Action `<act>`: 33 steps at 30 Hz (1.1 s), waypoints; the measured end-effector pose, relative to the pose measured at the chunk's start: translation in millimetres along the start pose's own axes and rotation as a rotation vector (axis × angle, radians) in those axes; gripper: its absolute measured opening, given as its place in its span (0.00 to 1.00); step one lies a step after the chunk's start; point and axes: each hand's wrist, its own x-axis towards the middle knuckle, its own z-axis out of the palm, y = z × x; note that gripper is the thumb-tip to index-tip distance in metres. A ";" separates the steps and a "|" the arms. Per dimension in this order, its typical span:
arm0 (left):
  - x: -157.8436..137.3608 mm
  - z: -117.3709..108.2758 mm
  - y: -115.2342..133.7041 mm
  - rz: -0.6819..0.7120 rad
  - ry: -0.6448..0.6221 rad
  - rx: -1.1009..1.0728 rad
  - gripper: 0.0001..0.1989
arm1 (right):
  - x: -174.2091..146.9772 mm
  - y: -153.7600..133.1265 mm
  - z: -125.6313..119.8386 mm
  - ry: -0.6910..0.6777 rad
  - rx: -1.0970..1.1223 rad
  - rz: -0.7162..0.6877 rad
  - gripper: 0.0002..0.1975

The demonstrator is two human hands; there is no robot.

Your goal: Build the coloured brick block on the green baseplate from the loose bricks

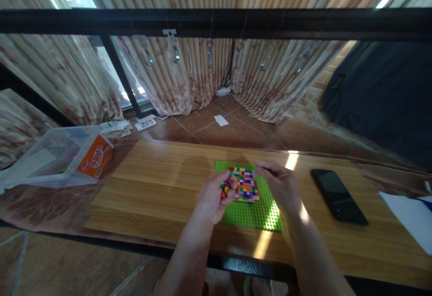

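Observation:
A bright green studded baseplate (249,217) lies on the wooden tabletop in front of me. On it stands a low block of small multicoloured toy bricks (248,188), built up in tight rows. My left hand (216,193) is curled at the left side of this block, with a cluster of loose small bricks (224,189) cupped in its fingers. Over the right part of the baseplate, my right hand (279,183) has its thumb and index finger pinched near the block's far right corner. Whatever sits between those fingertips is too small to make out.
A black smartphone (338,196) lies right of the baseplate, with white paper (408,219) beyond it. At the far left stands a clear plastic bin (64,152) with an orange label. A dark metal rail (216,22) with hanging hooks crosses ahead, before the curtains.

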 end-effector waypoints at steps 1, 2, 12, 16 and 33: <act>0.5 -0.8 -0.5 0.003 -0.005 0.002 0.08 | -0.1 0.4 0.9 -0.019 -0.075 -0.050 0.07; 0.8 -1.5 -1.0 0.007 -0.008 0.004 0.08 | -0.4 0.0 1.8 -0.040 -0.144 -0.102 0.07; 1.2 -1.0 -0.1 0.011 -0.009 0.021 0.09 | -1.0 5.8 12.0 -0.130 -0.267 -0.153 0.10; 0.5 -0.9 0.3 0.015 0.001 0.023 0.09 | 0.2 10.9 16.5 -0.111 -0.174 -0.057 0.13; 2.2 -2.6 -2.7 0.037 -0.002 0.051 0.09 | 4.3 14.5 18.2 -0.153 0.226 0.214 0.17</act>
